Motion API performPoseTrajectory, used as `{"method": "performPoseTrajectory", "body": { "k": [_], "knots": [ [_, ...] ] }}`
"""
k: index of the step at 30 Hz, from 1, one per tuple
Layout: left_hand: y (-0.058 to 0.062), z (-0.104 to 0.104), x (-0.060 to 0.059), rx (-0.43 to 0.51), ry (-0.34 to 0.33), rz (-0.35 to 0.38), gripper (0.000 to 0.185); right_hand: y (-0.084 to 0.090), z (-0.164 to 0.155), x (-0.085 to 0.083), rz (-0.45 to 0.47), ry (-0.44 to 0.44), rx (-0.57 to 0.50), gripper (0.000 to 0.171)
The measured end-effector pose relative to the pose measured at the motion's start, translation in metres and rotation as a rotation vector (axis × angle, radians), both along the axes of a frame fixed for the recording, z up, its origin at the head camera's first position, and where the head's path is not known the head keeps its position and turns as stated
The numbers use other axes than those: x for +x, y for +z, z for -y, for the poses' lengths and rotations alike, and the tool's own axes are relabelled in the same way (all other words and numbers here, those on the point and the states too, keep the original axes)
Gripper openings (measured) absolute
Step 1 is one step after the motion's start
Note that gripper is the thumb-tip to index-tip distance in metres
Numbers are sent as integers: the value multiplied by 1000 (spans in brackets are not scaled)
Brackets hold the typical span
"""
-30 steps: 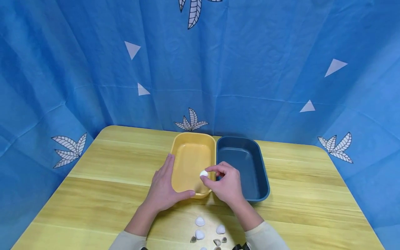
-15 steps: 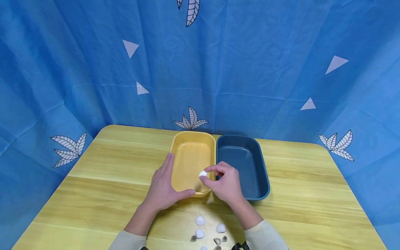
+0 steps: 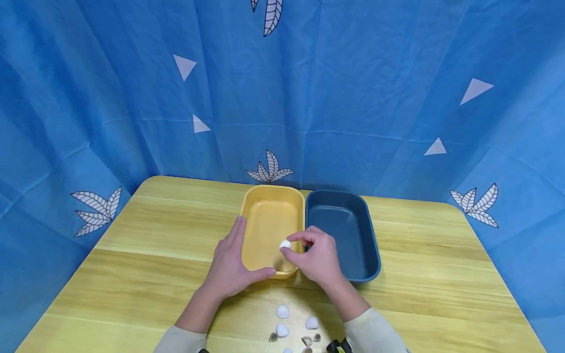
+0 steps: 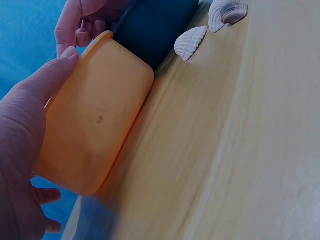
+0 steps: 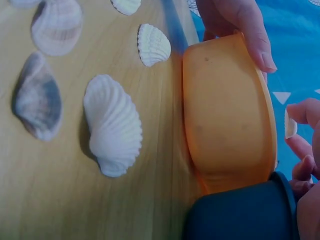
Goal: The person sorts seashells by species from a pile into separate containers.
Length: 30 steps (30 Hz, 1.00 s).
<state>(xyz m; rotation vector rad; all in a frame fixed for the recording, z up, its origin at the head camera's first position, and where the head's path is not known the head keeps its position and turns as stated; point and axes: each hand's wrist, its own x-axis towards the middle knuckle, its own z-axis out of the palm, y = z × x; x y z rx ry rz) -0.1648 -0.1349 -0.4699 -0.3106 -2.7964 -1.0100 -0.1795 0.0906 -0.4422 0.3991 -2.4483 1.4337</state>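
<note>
A small white seashell (image 3: 285,244) is pinched between the thumb and index finger of my right hand (image 3: 320,257), over the near right part of a yellow bin (image 3: 265,215). The same seashell (image 5: 290,124) shows edge-on in the right wrist view, above the bin's rim. My left hand (image 3: 231,267) lies along the yellow bin's left side, fingers straight, thumb on the near rim. In the left wrist view the left thumb (image 4: 57,75) rests on that rim. Against the yellow bin's right side stands a dark blue bin (image 3: 337,235), partly behind my right hand.
On the wooden table (image 3: 154,274), between my forearms, lie several shells: white ribbed ones such as a white shell (image 3: 282,311), and smaller brownish ones like a dark shell (image 3: 306,340). A blue curtain (image 3: 366,98) hangs behind the table.
My right hand has shifted very slightly left with the seashell still pinched. The left hand and both bins look unmoved, apart from a small shift of the head view.
</note>
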Motion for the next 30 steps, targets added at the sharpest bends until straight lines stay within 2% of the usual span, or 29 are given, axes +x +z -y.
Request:
{"method": "performPoseTrajectory", "body": {
  "k": [6,18,25,30],
  "knots": [
    [1,0,1,1,-4,3,137,0,2,0,56,8,30,15],
    [4,0,2,1,-5,6,136,-1,2,-1,77,17,48,17],
    [4,-1,3,7,-3,21,136,-2,1,-1,67,17,34,20],
    [4,-1,2,5,1,26,137,1,-1,1,22,-1,-9,20]
  ]
}}
